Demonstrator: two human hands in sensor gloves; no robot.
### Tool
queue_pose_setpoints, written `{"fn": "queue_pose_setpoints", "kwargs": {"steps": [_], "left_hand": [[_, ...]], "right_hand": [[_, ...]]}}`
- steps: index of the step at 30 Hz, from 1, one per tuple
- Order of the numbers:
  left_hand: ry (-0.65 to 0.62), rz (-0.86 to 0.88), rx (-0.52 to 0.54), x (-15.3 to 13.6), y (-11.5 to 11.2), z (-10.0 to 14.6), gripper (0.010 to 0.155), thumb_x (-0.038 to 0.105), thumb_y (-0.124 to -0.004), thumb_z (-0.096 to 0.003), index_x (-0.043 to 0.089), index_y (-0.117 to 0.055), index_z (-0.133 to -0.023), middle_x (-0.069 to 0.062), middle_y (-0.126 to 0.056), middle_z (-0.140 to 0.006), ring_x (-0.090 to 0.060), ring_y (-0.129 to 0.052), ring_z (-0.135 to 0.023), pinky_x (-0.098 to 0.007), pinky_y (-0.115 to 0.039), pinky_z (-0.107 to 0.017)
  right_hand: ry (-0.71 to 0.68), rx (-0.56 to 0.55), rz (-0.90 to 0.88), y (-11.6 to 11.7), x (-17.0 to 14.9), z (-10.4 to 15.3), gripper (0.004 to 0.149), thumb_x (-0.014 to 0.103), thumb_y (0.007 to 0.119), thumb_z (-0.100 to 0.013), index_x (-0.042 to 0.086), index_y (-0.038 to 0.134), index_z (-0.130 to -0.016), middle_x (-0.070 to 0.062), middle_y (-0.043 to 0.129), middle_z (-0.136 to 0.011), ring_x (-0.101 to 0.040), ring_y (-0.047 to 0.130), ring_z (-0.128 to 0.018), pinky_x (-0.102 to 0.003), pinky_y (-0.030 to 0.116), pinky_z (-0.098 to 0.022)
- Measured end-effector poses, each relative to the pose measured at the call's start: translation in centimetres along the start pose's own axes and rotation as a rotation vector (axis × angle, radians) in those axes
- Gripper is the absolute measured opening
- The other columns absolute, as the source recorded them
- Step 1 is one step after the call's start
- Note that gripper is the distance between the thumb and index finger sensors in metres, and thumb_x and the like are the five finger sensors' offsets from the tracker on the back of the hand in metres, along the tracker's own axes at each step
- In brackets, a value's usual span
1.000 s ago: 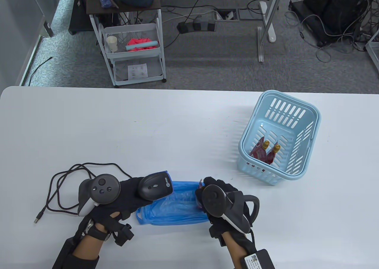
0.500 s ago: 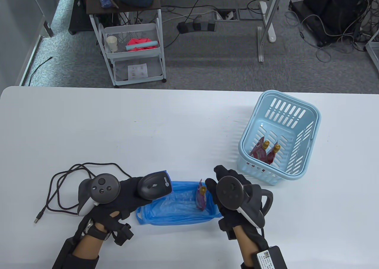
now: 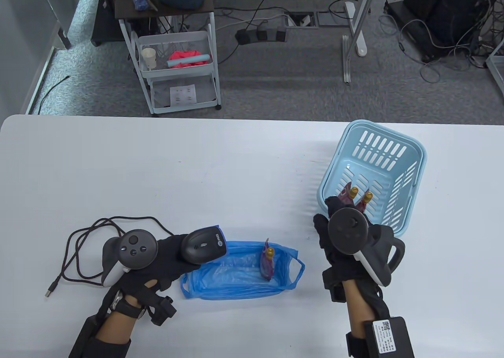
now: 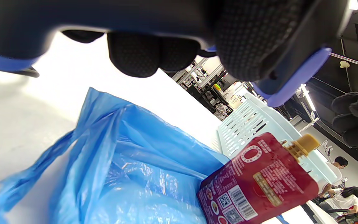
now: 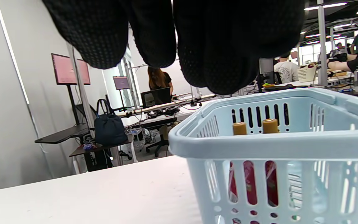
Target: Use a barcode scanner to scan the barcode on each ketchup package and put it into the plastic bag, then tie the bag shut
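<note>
The left hand [image 3: 157, 255] grips the barcode scanner [image 3: 204, 247] over the blue plastic bag [image 3: 236, 275]. Only the left wrist view shows the barcode on the ketchup pouch [image 4: 256, 183] standing in the bag. The right hand [image 3: 338, 236], fingers relaxed and empty, hovers at the near rim of the light blue basket [image 3: 409, 216]; two capped pouches [image 5: 252, 127] stand inside. Bare tabletop [image 3: 177, 169] lies beyond.

White cart [image 3: 177, 66] — beyond table [image 3: 157, 169]

The basket [image 3: 409, 169] is open on top, so a hand can go in from above. Its walls block the sides. The bag [image 3: 240, 273] mouth is open too.
</note>
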State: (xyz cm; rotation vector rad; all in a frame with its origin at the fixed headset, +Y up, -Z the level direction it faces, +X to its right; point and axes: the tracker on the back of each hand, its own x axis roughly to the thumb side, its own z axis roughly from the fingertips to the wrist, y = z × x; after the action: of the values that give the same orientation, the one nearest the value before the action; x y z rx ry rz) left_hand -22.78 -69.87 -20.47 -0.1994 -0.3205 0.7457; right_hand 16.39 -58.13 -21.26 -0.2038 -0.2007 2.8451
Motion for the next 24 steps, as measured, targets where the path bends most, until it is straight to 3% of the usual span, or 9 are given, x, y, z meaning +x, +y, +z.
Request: {"fn": "queue_pose_setpoints", "kwargs": {"steps": [10, 24], "left_hand": [[0.022, -0.002, 0.005, -0.2, 0.2, 0.0, 0.053, 0.046, -0.09, -0.0425, 0.023, -0.082, -0.09, 0.001, -0.089, -0.086, -0.03, -0.098, -0.071, -0.052, -0.078, -0.061], [0.045, 0.0, 0.005, -0.5, 0.4, 0.0, 0.053, 0.046, -0.09, -0.0424, 0.023, -0.082, -0.09, 0.001, -0.089, -0.086, -0.03, -0.098, -0.071, -0.052, -0.077, -0.061]], "right_hand": [[0.132, 0.019, 0.027, -1.2, -2.8, -2.7, 0.054, 0.033, 0.08, -0.053, 0.012, 0.069, -0.101, -0.026, 0.075, -0.097, -0.043, 0.084, -0.077, -0.048, 0.076, -0.049], [0.327, 0.171, 0.054, 3.0, -6.2, -7.2, 0.06, 0.03, 0.078, -0.054, 0.017, 0.058, -0.109, -0.028, 0.062, -0.108, -0.048, 0.075, -0.088, -0.053, 0.072, -0.055]]}}
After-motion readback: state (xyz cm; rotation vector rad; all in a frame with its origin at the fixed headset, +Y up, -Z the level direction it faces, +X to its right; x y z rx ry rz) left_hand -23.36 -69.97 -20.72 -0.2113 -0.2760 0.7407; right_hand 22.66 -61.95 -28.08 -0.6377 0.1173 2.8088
